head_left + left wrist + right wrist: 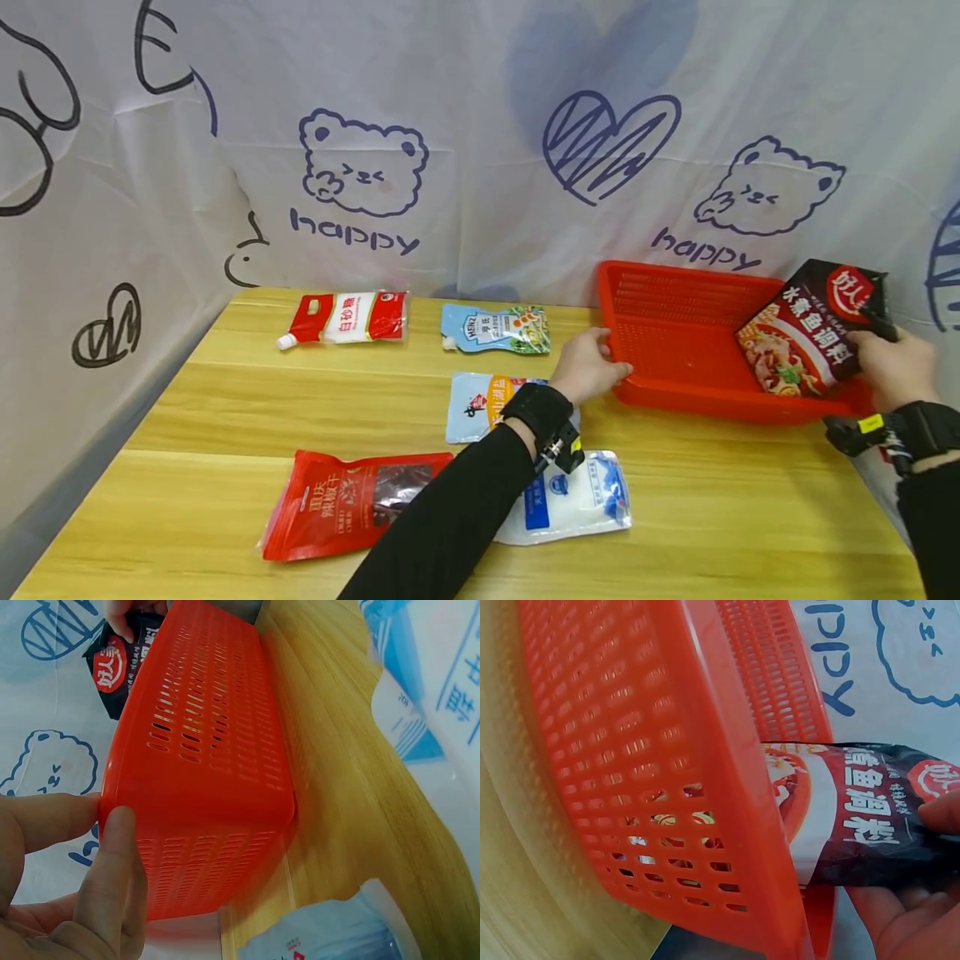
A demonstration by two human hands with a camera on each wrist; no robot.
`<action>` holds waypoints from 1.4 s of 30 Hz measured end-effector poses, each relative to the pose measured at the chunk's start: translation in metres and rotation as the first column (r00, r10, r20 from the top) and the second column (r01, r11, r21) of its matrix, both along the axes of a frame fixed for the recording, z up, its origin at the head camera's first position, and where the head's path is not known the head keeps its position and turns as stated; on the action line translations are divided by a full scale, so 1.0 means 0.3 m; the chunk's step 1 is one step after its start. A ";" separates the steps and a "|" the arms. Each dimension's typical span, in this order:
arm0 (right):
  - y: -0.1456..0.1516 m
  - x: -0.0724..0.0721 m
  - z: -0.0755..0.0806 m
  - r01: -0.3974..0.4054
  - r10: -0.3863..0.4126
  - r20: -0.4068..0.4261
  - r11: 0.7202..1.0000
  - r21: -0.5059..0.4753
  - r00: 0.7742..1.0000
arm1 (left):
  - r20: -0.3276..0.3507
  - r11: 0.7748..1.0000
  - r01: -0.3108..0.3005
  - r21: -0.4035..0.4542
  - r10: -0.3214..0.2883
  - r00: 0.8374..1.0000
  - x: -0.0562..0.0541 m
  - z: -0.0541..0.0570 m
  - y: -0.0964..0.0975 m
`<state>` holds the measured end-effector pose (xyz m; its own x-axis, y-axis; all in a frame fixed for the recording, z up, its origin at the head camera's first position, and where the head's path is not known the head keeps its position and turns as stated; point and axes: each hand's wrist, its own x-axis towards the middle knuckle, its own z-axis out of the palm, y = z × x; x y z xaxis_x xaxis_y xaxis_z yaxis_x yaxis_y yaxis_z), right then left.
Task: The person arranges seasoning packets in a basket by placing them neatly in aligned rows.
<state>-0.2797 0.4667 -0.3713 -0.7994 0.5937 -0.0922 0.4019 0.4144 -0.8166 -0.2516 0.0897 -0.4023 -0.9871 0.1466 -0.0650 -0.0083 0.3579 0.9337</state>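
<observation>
A red plastic basket (682, 350) with slotted walls stands at the back right of the table. My left hand (588, 367) pinches its left rim between thumb and fingers, as the left wrist view also shows. In my right hand (900, 367) is a black and red seasoning packet (810, 329), gripped at its dark end. The packet leans at a tilt in the basket's right part, its lower end inside and its upper end above the rim. Through the slots in the right wrist view, the printed lower part of the packet (679, 840) shows.
A red-and-white spouted sugar pouch (348, 318) and a light-blue Heinz pouch (495, 327) lie at the back. A blue-and-orange salt packet (468, 408) and a white-blue bag (585, 500) lie partly under my left arm. A red dried-chilli bag (337, 504) is at front left. Behind hangs a printed cloth (487, 208).
</observation>
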 end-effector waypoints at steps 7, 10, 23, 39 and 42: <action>-0.046 0.041 0.039 0.031 -0.030 -0.063 0.999 0.027 0.998 | 0.001 1.000 0.007 0.025 -0.007 1.000 -0.001 -0.001 -0.001; -0.086 0.079 0.071 0.009 0.001 -0.088 0.993 0.122 0.996 | 0.012 0.999 0.008 0.033 -0.008 1.000 0.000 -0.001 -0.002; -0.360 0.200 0.113 -0.290 0.467 -0.231 0.794 0.534 0.853 | 0.003 1.000 -0.002 -0.024 0.002 1.000 0.000 -0.002 -0.010; -0.611 0.252 -0.116 -0.573 0.781 -0.138 0.554 0.604 0.609 | -0.037 0.995 0.033 -0.099 -0.037 0.999 -0.007 0.006 -0.006; -0.617 0.243 -0.142 -0.608 0.774 -0.105 0.566 0.557 0.624 | -0.029 0.995 0.040 -0.095 -0.043 0.999 -0.009 0.007 -0.005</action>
<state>-0.2067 0.2814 -0.4138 -0.9052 -0.2570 0.3385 -0.4018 0.7770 -0.4846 -0.2543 0.0881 -0.4002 -0.9820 0.1819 -0.0504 0.0363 0.4443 0.8951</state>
